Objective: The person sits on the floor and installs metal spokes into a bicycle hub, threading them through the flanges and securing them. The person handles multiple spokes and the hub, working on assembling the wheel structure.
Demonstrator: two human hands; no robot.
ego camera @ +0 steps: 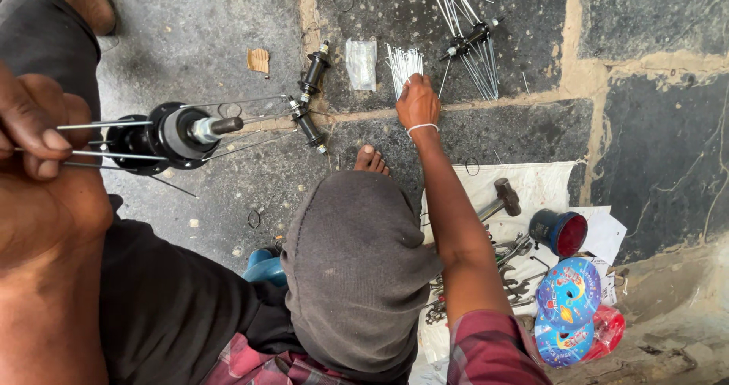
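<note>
My left hand (34, 130) is at the left edge, fingers pinched on thin steel spokes that run into a black wheel hub (178, 134). The hub hangs in the air above the stone floor, with several spokes threaded through its flange. My right arm reaches forward, and my right hand (418, 102) is down on the near end of a bundle of loose silver spokes (401, 64) lying on the floor. Its fingers are curled onto them. My knee under grey cloth (357, 263) and my bare foot (370, 159) lie between the two arms.
Two bare black hubs (311, 74) (308, 127) and a small plastic bag (361, 62) lie beyond the foot. A third hub with spokes (471, 39) lies further out. On a white cloth (547, 184) at the right are a hammer (501, 199), wrenches (516, 248), a blue tin (560, 231) and colourful round boxes (568, 294).
</note>
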